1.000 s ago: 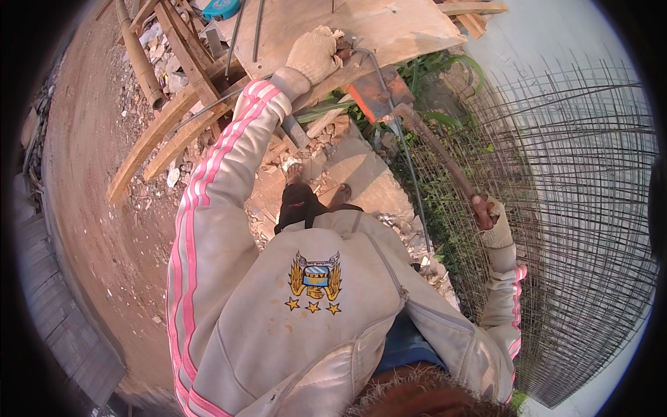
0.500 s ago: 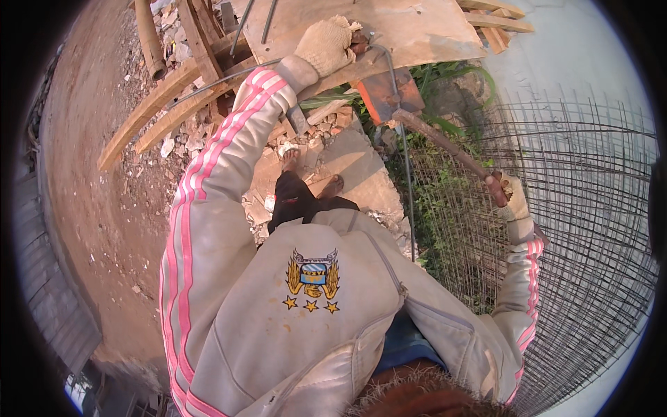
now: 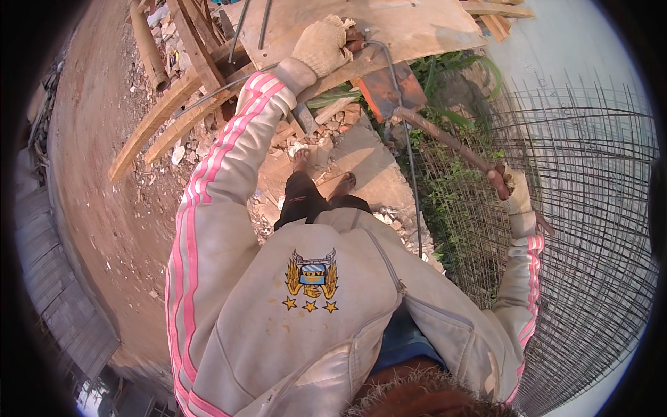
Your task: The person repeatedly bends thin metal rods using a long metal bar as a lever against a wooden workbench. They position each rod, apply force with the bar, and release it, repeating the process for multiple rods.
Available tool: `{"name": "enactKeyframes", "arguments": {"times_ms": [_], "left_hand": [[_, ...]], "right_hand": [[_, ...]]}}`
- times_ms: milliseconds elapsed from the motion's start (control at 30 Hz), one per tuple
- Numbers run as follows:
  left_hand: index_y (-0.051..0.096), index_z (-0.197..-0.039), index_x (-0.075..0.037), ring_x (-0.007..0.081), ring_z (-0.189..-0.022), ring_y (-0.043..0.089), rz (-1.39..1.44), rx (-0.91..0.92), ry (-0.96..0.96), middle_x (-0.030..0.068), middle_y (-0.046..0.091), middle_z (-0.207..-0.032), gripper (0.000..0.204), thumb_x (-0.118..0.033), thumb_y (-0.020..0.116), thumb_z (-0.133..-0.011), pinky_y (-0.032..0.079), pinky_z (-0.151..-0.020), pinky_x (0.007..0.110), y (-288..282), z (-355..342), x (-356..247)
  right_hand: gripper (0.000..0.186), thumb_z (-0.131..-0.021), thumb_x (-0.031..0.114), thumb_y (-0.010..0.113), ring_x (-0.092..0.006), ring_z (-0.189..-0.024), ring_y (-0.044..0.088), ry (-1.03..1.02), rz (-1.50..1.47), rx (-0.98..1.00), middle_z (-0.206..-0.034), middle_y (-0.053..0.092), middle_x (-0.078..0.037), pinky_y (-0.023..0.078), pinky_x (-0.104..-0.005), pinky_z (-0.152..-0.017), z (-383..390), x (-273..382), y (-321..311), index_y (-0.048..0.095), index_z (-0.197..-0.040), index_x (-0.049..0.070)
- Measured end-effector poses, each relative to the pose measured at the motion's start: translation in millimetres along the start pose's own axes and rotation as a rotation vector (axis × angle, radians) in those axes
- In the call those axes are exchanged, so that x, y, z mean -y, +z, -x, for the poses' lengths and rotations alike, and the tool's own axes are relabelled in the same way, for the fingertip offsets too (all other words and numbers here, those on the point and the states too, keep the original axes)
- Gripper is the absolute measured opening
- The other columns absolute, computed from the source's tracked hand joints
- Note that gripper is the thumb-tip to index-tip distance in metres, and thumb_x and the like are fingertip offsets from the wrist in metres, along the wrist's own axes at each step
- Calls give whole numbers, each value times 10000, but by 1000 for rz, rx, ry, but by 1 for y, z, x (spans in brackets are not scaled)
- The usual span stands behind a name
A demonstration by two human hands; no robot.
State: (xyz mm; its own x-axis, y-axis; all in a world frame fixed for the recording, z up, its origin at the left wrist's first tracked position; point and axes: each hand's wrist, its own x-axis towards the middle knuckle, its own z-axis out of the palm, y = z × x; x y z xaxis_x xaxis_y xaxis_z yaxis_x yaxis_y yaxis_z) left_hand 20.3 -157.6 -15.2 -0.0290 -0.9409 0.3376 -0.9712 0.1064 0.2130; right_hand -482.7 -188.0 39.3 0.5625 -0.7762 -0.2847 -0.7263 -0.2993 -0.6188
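Note:
My left hand (image 3: 323,47), in a cream knit glove, is closed around a thin steel rod at the edge of a wooden board (image 3: 417,28). Past my fingers the rod (image 3: 411,167) curves sharply and runs down toward me. Off to the right, my gloved right hand (image 3: 515,193) grips the end of a rusty bending bar (image 3: 448,141). The bar's far end meets the rod just below the curve. Beneath that spot is an orange-red block-like object (image 3: 390,92), its kind unclear.
Wire mesh (image 3: 583,181) stands on the right before a pale wall (image 3: 577,42). Curved timbers (image 3: 156,128) and rubble lie at left, beside a dirt path (image 3: 90,167). Green plants (image 3: 451,167) grow below the bar. My feet (image 3: 344,184) are on a broken slab (image 3: 365,163).
The view has shifted slightly, so the ground and timbers sit lower and farther right. Both hands keep their grip; rod and bar stay in nearly the same position.

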Motion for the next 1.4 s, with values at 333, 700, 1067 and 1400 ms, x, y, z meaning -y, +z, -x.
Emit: {"name": "enactKeyframes", "arguments": {"times_ms": [333, 700, 1067, 1400], "left_hand": [[643, -1041, -24, 381, -955, 640, 29, 23, 64, 206, 647, -991, 352, -244, 654, -766, 550, -807, 449, 11, -8, 11], [652, -1023, -51, 378, -952, 641, 227, -15, 61, 202, 661, -967, 337, -228, 657, -736, 541, -812, 474, 22, -15, 15], [754, -1006, -153, 333, -1000, 656, 404, 44, 133, 162, 711, -993, 256, -245, 657, -787, 526, -846, 452, 4, -20, 14], [739, -967, -128, 252, -788, 685, 940, 231, 79, 67, 719, -809, 229, -280, 700, -801, 535, -727, 410, 6, -27, 22]], "right_hand": [[470, -949, 472, 655, -124, -560, 406, 6, 66, -156, -577, 433, 11, 338, -329, -522, 19, 3, 25, 645, -777, 34], [559, -904, 581, 664, -85, -590, 417, 492, -265, -430, -606, 437, 66, 323, -296, -538, 104, 73, 150, 635, -721, 54], [568, -899, 567, 686, -90, -589, 396, 764, -308, -856, -598, 433, 58, 298, -294, -535, 120, 195, 271, 587, -658, 62], [834, -856, 783, 514, -245, -653, 544, 1022, -223, -771, -636, 564, -86, 454, -414, -643, 100, 255, 303, 645, -768, -37]]}}
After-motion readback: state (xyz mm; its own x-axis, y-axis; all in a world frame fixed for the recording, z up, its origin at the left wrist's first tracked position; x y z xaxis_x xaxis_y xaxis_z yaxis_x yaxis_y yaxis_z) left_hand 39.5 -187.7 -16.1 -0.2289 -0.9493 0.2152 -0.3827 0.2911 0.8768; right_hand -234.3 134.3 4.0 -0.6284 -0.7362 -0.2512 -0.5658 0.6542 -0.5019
